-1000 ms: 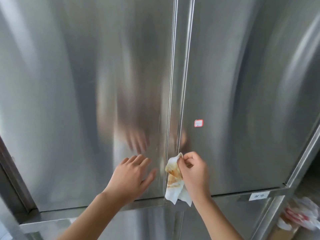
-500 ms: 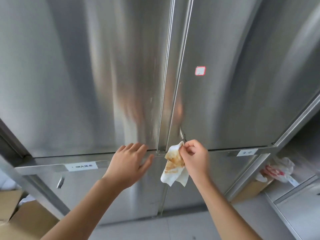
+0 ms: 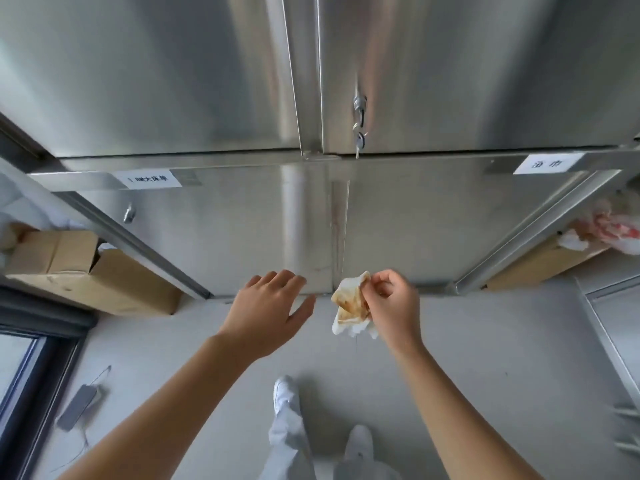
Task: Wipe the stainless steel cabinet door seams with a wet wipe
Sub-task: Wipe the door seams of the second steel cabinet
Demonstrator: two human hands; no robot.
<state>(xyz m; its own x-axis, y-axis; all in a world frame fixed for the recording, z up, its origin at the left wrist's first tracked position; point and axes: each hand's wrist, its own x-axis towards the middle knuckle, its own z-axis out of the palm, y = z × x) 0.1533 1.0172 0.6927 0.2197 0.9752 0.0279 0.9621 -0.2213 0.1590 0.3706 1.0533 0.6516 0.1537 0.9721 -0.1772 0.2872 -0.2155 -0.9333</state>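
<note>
Stainless steel lower cabinet doors (image 3: 214, 223) rose ahead, their vertical seam (image 3: 341, 230) running up just above the stained wet wipe (image 3: 349, 304) pinched in the nearer right hand (image 3: 391, 304), the left hand (image 3: 268, 313) spread empty alongside.

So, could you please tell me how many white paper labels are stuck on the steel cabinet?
2: one white paper label on the crossbar's left part, another at its right end. Others may lie outside the view.

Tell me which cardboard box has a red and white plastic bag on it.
The cardboard box on the right, beside the cabinet; the left cardboard box has no such bag.
</note>
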